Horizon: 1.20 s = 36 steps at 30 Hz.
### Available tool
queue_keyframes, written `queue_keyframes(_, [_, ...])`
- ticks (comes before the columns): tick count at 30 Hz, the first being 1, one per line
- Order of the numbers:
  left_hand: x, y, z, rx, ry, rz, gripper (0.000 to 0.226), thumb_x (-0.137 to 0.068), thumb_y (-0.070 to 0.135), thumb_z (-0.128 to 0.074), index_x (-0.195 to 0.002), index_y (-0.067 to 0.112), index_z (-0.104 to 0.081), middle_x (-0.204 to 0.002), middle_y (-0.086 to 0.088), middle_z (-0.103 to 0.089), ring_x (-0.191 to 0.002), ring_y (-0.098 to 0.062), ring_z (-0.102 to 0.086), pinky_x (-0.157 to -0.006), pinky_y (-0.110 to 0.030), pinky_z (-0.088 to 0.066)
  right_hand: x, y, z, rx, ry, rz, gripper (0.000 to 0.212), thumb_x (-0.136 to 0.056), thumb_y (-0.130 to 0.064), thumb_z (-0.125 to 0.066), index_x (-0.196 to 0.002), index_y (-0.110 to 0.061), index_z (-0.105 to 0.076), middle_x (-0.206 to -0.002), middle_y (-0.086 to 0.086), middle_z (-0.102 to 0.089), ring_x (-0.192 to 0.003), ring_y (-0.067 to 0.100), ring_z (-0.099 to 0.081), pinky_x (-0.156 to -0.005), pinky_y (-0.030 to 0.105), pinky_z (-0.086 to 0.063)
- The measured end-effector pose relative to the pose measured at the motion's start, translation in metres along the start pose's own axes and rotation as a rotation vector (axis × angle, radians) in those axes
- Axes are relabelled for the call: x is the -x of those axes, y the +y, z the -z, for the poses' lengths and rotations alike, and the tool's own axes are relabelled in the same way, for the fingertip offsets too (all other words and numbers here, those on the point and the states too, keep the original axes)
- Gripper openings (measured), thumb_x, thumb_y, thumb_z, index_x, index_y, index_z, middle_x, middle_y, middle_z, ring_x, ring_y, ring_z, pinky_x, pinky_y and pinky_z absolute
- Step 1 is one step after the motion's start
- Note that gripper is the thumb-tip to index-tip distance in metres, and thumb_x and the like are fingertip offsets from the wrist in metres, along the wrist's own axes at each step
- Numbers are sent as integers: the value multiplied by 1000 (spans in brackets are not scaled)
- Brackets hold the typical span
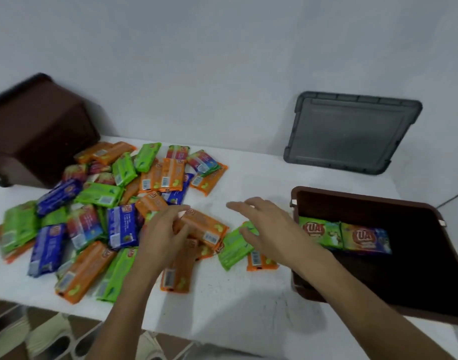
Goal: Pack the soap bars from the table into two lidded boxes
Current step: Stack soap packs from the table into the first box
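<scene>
Several wrapped soap bars in orange, green, blue and red lie in a loose pile on the left half of the white table. My left hand has its fingers curled around an orange soap bar at the pile's right edge. My right hand hovers with fingers spread, its thumb touching a green soap bar. An open brown box stands at the right with two soap bars inside.
A second brown box lies tipped at the back left against the wall. A grey lid leans on the wall at the back right. The table's front edge runs below my forearms, with white pieces on the floor beneath it.
</scene>
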<state>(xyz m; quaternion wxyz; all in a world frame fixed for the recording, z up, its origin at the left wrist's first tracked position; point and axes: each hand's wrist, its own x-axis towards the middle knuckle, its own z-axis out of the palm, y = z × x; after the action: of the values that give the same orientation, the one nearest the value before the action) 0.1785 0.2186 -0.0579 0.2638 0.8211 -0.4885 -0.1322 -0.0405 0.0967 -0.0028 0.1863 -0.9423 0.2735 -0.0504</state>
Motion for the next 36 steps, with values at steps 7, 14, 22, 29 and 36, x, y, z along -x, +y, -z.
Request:
queue_keyframes(7, [-20,-49,12,-229,-82,285,55,-84,55,-62,-132,32,-48,-141,-7,-41,-124,-31,-46,-92,-48,-49,-49,-34,-57,218,-349,155,55,-98,-12,-48,-141,-43,-32,-155,16,-21,-134,37,-35,-94,47,-47])
queue_keyframes(14, [-30,-53,8,-324,-140,294,65,-77,64,-65,-130,32,-46,-136,-10,-35,-121,-34,-44,-85,-45,-49,-63,-32,-73,126,-453,86,47,-96,-12,-53,-127,-43,-37,-158,11,-10,-128,37,-40,-98,50,-46])
queue_keyframes(22, [-35,-51,8,-228,-142,307,64,-74,54,-72,-127,27,-50,-132,-12,-35,-120,-34,-43,-88,-46,-49,-63,-33,-77,203,-406,116,48,-97,-32,-54,-138,-35,-28,-149,16,-25,-123,32,-44,-92,44,-49])
queue_keyframes(29, [-34,-42,17,-49,-91,318,60,-73,44,-74,-126,30,-51,-132,-12,-46,-119,-32,-48,-91,-47,-49,-61,-38,-69,247,-335,124,35,-101,-32,-40,-133,-40,-29,-143,18,-33,-119,35,-46,-92,42,-46])
queue_keyframes(36, [-23,0,52,124,160,73,54,-78,25,-74,-128,29,-56,-127,-2,-59,-101,-21,-63,-77,-40,-56,-58,-20,-30,-46,-17,115,37,-92,-7,-44,-124,-19,-59,-96,9,-55,-78,26,-52,-68,39,-46])
